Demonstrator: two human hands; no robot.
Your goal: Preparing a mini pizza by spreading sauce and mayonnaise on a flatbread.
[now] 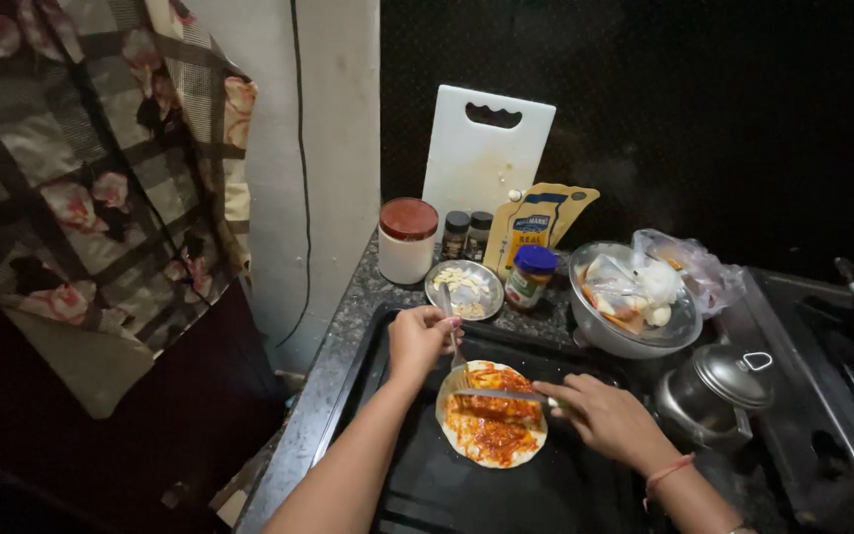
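Dark counter (348,326) carries one sauced flatbread (491,415); left hand (419,338) grips one spoon (452,331) at twelve o'clock, right hand (610,415) one knife (501,395) at three.

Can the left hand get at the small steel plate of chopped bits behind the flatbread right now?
Probably yes: the left hand sits just in front of the steel plate, nothing between them, though it holds a utensil.

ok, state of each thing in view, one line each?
left hand: gripping a spoon handle
right hand: holding a knife flat on the flatbread
flatbread: flat on dark tray, covered in red sauce
white canister: lid on
sauce jar: blue lid on
cutting board: upright against wall
steel pot: lidded
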